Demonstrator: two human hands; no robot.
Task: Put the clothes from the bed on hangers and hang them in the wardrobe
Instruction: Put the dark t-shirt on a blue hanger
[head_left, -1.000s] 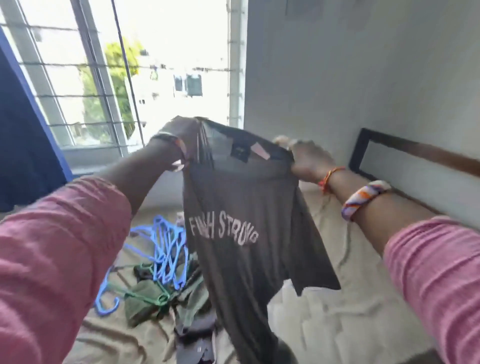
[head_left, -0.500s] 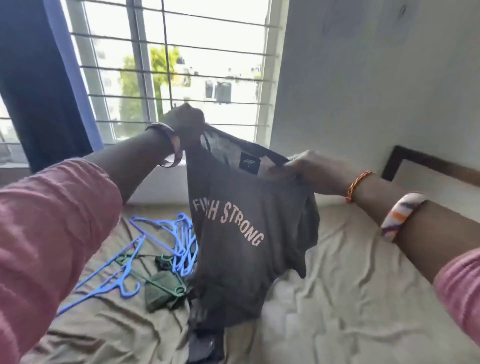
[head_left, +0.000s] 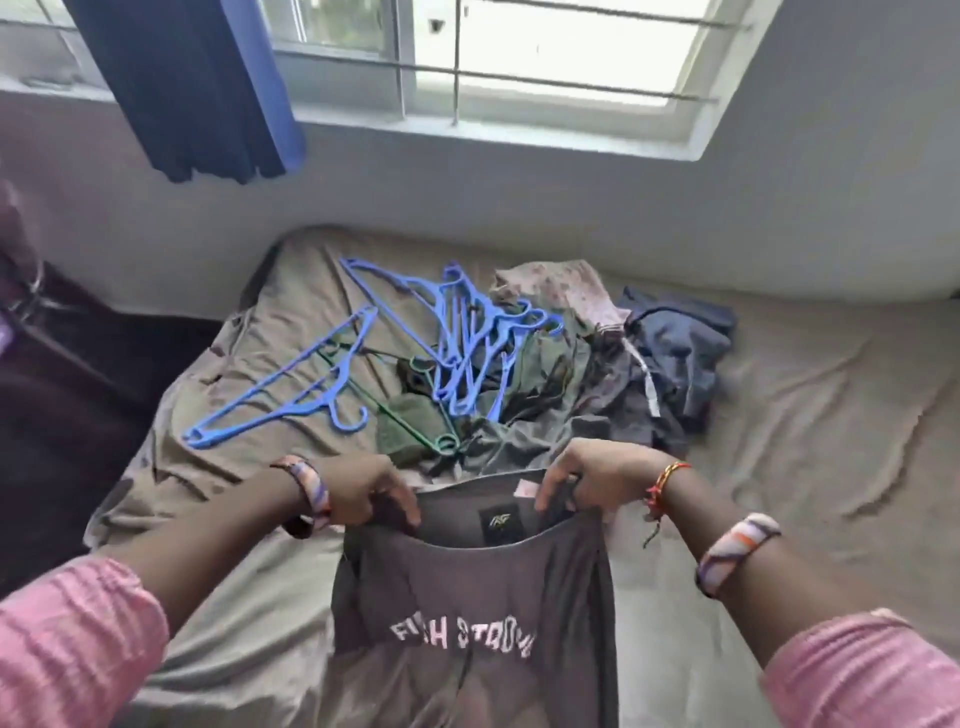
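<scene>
A dark grey T-shirt (head_left: 483, 613) with white lettering hangs over the near part of the bed (head_left: 810, 426). My left hand (head_left: 363, 491) grips its left shoulder and my right hand (head_left: 597, 478) grips its right shoulder, with the neck opening stretched between them. Beyond my hands lies a pile of clothes (head_left: 587, 374): green, pale floral and dark blue pieces. Several blue hangers (head_left: 291, 395) and a green hanger (head_left: 415, 426) lie on the sheet and on the pile's left side. No wardrobe is in view.
A beige sheet covers the bed. A barred window (head_left: 519, 67) with a dark blue curtain (head_left: 192, 88) is on the far wall. Dark furniture (head_left: 67, 395) stands at the bed's left side.
I have lowered the T-shirt from chest height in front of the window down to just above the bed. The view has tilted down onto the bed.
</scene>
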